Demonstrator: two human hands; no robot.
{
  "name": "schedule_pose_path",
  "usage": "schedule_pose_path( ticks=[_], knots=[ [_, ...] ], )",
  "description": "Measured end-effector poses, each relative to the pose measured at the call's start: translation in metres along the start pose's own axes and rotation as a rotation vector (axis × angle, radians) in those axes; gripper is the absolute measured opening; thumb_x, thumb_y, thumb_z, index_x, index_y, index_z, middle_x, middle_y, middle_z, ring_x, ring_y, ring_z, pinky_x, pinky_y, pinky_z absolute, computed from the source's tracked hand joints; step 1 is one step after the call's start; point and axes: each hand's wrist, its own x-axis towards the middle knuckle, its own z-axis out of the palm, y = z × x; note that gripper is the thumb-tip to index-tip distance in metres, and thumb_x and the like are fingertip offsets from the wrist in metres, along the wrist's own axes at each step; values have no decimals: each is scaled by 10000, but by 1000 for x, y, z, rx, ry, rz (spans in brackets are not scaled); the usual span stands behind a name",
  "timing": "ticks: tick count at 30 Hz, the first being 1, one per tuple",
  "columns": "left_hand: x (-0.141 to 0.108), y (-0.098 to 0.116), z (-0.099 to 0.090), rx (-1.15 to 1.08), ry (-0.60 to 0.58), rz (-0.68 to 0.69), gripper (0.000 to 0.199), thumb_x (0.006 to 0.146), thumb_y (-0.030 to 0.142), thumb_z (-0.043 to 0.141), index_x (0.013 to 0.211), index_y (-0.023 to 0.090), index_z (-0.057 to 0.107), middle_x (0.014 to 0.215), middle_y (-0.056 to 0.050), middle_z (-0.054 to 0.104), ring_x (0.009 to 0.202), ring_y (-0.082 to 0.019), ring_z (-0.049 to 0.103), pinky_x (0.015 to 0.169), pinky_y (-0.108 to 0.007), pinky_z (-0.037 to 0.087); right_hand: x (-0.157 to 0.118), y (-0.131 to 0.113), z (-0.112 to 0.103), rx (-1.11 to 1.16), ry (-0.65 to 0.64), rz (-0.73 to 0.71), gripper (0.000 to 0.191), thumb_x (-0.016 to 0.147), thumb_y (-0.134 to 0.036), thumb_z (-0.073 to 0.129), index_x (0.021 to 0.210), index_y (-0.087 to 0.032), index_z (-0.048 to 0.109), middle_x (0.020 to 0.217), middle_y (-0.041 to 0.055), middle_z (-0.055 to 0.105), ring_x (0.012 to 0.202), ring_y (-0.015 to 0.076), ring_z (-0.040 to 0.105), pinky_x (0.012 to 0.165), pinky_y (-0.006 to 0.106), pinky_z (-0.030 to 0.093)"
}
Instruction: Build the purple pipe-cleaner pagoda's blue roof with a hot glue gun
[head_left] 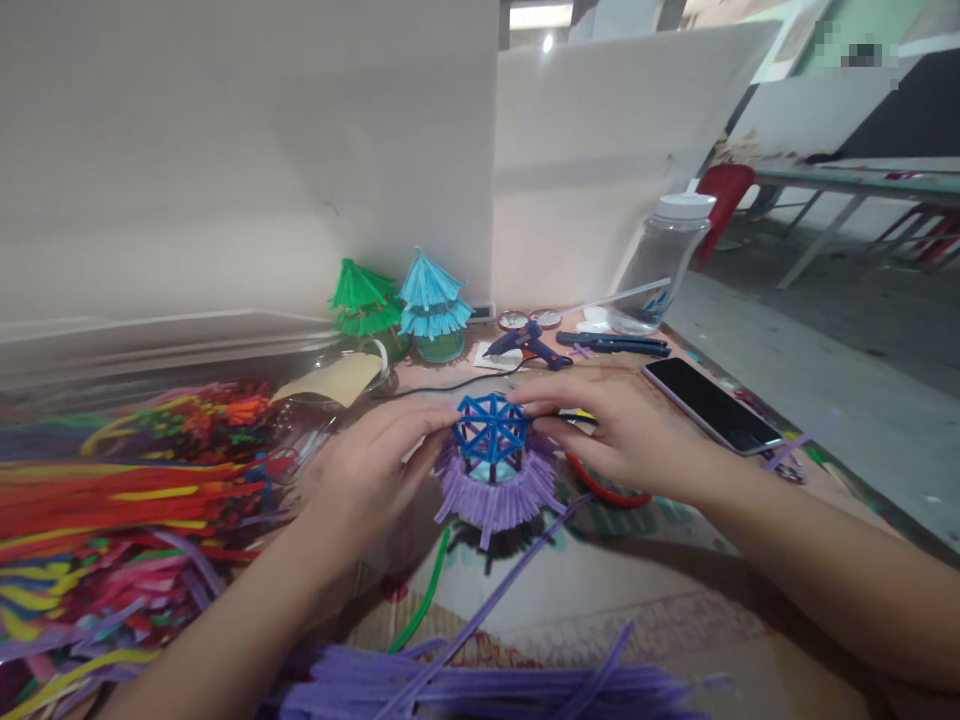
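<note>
A small structure stands on the table with a blue spoked frame (pixel 492 428) on top, dark posts beneath it and a purple pipe-cleaner fringe (pixel 491 497) around its lower part. The fingertips of my left hand (pixel 379 460) pinch the frame's left edge. At its right edge, the thumb and fingers of my right hand (pixel 611 432) close on the frame, with a thin dark piece lying across them. Long purple strips (pixel 495 685) are piled near the front edge, and one purple strip slants up toward the structure. A green strip (pixel 424 600) lies in front on the left.
Green (pixel 364 297) and light blue (pixel 425 300) tiered models stand behind, beside a glue gun (pixel 529 345). Blue-handled pliers (pixel 611 344), a clear bottle (pixel 664 262) and a phone (pixel 711 404) lie or stand right. Colored pipe cleaners (pixel 135 500) heap at left. Red scissor handles (pixel 607 485) show beneath my right hand.
</note>
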Motion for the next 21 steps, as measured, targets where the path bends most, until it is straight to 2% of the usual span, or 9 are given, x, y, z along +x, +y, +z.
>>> schedule_pose_path(
  ticks=[2, 5, 10, 16, 21],
  knots=[
    [-1, 0, 0, 7, 12, 13, 208, 901, 134, 662, 1098, 201, 676, 1066, -31, 765, 1008, -145, 715, 943, -282, 573, -1, 2, 1, -34, -24, -76, 256, 965, -145, 525, 1172, -212, 659, 1129, 50, 757, 1005, 164, 717, 864, 279, 558],
    [-3, -1, -1, 43, 28, 49, 219, 883, 126, 685, 1091, 193, 681, 1072, -38, 764, 1008, -143, 715, 949, -278, 574, -1, 5, 3, -66, -18, -145, 235, 970, -138, 515, 1125, -177, 688, 1030, 62, 773, 928, 168, 724, 808, 275, 563],
    [-2, 0, -2, 40, 41, 78, 202, 877, 108, 685, 1066, 178, 696, 1055, -41, 770, 996, -138, 719, 951, -258, 568, -2, 7, 6, -155, 6, -235, 253, 961, -110, 514, 1130, -151, 698, 984, 84, 764, 902, 184, 711, 785, 294, 557],
    [6, 7, 0, -164, 33, -209, 259, 890, 185, 686, 1148, 202, 679, 1039, -20, 777, 920, -135, 734, 878, -250, 594, -4, 2, 3, -114, 43, -139, 261, 941, -134, 564, 1190, -162, 636, 1096, 79, 758, 972, 166, 718, 857, 266, 562],
    [7, 6, -1, -265, -20, -248, 214, 893, 210, 685, 1106, 225, 700, 1037, -7, 772, 947, -137, 719, 898, -264, 582, -4, 1, -5, -35, 16, -88, 324, 925, -161, 592, 1245, -210, 589, 1109, 51, 748, 997, 163, 713, 873, 280, 559]
  ],
)
